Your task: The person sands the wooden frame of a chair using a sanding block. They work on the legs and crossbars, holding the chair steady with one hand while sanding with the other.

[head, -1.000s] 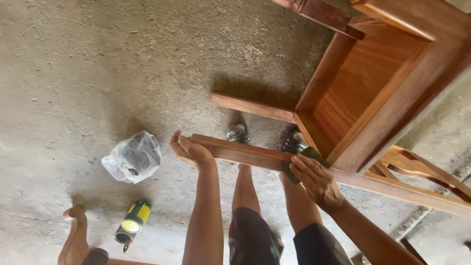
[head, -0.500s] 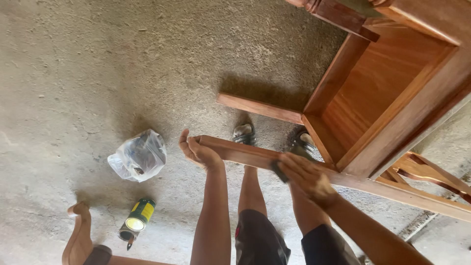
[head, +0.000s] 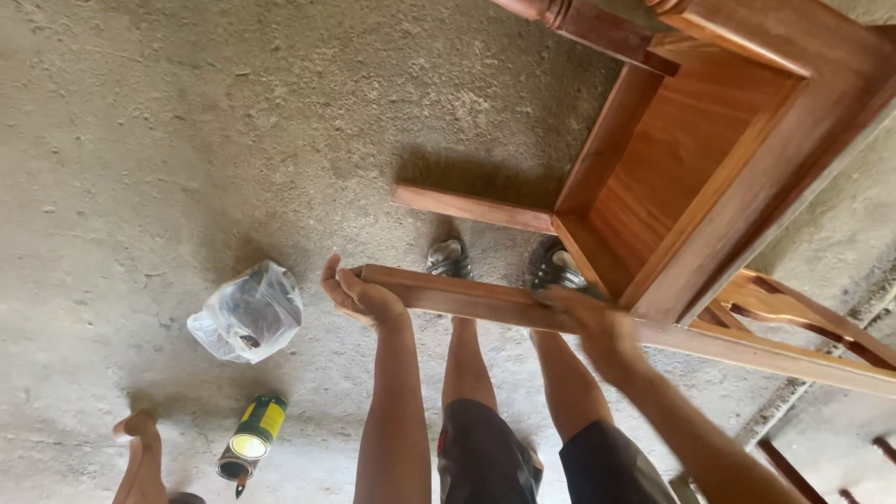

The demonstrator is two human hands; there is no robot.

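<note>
The left hand's (head: 359, 297) fingers wrap the free end of a wooden rail (head: 467, 297); the right hand (head: 593, 322), blurred, presses closed on the same rail further along. The rail belongs to an overturned chair (head: 709, 177) above a concrete floor (head: 140, 140), where a plastic bag (head: 247, 313) and a can (head: 254, 437) lie left.

The left hand (head: 359, 297) grips the free end of a long wooden rail (head: 467, 297) that runs right into an upturned wooden frame (head: 737, 187). The right hand (head: 588, 322) rests on the rail further along, near the frame's corner (it is blurred, so its grip cannot be told). Below the rail stand two sandalled feet (head: 504, 263) on the concrete floor (head: 187, 121). To the left lie a plastic bag (head: 247, 313) and a tin (head: 252, 437) on its side.
</note>
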